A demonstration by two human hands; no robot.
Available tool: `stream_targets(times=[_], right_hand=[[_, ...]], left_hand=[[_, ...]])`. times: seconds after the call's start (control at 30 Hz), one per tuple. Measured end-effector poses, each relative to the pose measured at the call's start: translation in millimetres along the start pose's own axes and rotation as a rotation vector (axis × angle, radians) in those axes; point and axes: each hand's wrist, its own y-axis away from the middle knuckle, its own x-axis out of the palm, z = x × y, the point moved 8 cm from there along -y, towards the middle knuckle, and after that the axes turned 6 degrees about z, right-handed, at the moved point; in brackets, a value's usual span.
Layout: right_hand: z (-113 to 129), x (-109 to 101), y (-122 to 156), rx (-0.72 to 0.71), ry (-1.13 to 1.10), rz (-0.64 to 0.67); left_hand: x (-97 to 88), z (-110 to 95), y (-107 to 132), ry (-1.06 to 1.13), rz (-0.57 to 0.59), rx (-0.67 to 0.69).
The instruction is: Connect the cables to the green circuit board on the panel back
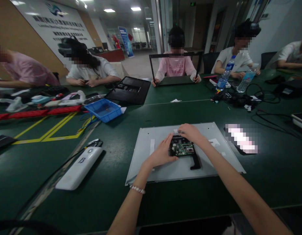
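A green circuit board (182, 148) sits in a black plastic bracket (196, 162) on the back of a pale grey display panel (138, 160), which lies flat on the table. My left hand (162, 152) grips the left side of the bracketed board, thumb at the near edge and fingers along the far left. At the board's far edge, my right hand (190, 133) has its fingertips closed together beside a small whitish piece (175, 131). What those fingertips hold is hidden.
A white power bank (79, 168) with a cable lies left. Right of the panel is a phone (241, 138) with a blurred screen. Beyond are a blue tray (104, 110), a black casing (128, 89), water bottles (224, 75) and tangled cables. Across the table, a person holds a black frame (151, 67).
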Motion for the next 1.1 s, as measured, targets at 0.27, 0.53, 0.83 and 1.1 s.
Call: stream_targets(times=[0.27,0.53,0.83,1.1], right_hand=[[4,7,-10,-0.042,0.071,0.016],[5,1,-8,-0.136,-0.006,0.028],[5,6,-11,-0.212,-0.102,0.076],[3,9,-10,-0.238,-0.164,0.072]], left_hand=[[1.3,5,0,0.020,-0.015,-0.001],[1.1,4,-3,0.019,-0.031,0.016],[7.9,14,-5,-0.005,-0.015,0.007],[7.7,13,-5,-0.035,-0.009,0.014]])
